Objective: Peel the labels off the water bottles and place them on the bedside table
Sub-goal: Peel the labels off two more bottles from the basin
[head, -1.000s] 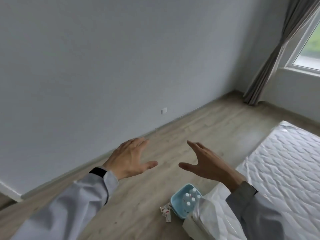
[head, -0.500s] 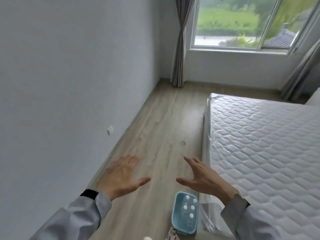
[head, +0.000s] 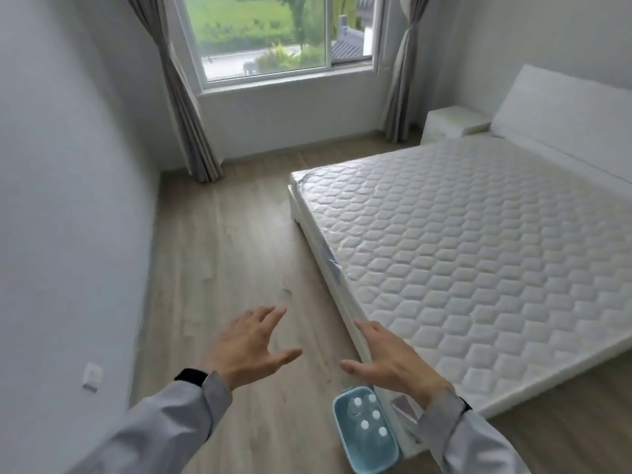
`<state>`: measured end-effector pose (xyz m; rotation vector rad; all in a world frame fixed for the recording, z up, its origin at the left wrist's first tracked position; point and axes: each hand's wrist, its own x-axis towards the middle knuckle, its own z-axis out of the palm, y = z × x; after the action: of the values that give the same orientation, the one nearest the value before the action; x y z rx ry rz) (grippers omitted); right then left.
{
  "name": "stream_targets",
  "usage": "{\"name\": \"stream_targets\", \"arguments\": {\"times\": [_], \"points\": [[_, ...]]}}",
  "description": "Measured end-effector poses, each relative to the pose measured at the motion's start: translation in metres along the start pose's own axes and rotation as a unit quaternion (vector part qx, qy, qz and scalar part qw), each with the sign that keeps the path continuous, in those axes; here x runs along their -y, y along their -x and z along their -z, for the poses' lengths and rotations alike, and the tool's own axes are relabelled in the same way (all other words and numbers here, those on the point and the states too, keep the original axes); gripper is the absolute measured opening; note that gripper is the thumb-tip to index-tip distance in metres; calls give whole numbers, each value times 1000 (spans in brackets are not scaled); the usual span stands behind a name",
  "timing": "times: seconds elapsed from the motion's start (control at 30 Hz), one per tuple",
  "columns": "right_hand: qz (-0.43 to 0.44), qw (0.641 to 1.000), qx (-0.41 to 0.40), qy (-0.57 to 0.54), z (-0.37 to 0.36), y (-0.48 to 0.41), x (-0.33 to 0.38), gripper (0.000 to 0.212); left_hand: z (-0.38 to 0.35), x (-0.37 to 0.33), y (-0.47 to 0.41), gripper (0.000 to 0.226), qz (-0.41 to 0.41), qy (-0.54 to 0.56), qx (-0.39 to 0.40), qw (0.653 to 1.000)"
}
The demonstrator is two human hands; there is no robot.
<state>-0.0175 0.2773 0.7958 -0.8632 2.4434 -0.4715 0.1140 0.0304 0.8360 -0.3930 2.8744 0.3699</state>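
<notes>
Water bottles [head: 367, 419] upright in blue basket [head: 345, 443], hands apart above.

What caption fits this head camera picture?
Both hands, left hand and right hand, hover open above a blue basket of bottles.

Wood floor [head: 239, 254] bears blue basket [head: 342, 436] (bottles [head: 365, 424] inside); bed [head: 478, 254] beside.

A basket [head: 343, 436] of bottles [head: 364, 424] sits on the floor [head: 239, 254], touching the mattress [head: 478, 254] on its right — the bedside surface [head: 455, 122] stands far behind, beside the headboard [head: 564, 111], right of the window [head: 270, 35].
</notes>
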Motion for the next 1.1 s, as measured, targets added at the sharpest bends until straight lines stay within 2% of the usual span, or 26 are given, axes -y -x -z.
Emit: {"name": "stream_targets", "arguments": {"times": [0.2, 0.4, 0.67, 0.83, 1.1], "points": [[-153, 984, -78, -50, -26, -22, 3, 92, -16, 38, -107, 98, -162, -31, 52, 985], [-318, 931, -132, -123, -89, -32, 18, 95, -58, 73, -186, 99, -306, -70, 129, 941], [-415, 874, -147, -207, -195, -46, 8, 81, -139, 83, -235, 91, -384, -89, 182, 901], [-433, 856, -162, -231, -286, -85, -43, 73, -240, 95, -278, 90, -409, -110, 178, 889], [-445, 854, -164, -211, -486, -186, -182, 69, -493, 124, -348, 85, -454, -119, 176, 865]]}}
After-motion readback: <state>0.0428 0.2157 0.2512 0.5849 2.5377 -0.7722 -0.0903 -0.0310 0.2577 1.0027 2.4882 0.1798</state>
